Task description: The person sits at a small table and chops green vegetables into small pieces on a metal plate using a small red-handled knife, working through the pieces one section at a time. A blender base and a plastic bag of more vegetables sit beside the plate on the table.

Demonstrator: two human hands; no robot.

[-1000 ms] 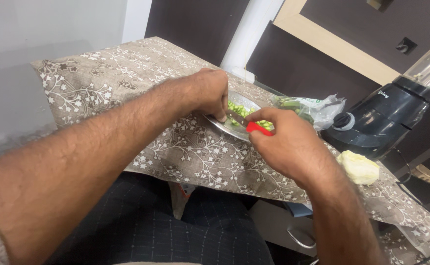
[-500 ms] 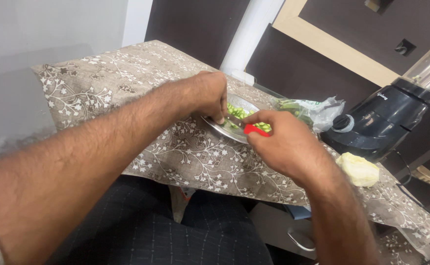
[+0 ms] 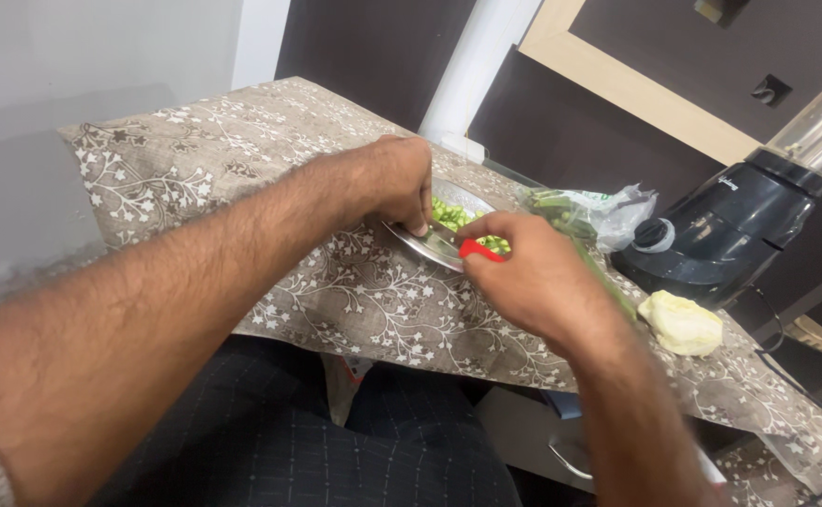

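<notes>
**Knife over the steel plate, both hands engaged**

Knife [image 3: 479, 250], red-handled, sits clenched in your right hand [image 3: 533, 277], blade over the steel plate [image 3: 411, 241] at table centre. Your left hand [image 3: 397, 183], at 10 o'clock from the right, pinches green vegetable pieces [image 3: 450, 214] on the plate. Bagged greens [image 3: 585, 211] and blender base [image 3: 735, 230] lie at 2 o'clock; pale cabbage piece [image 3: 681, 322] at 4 o'clock.
</notes>
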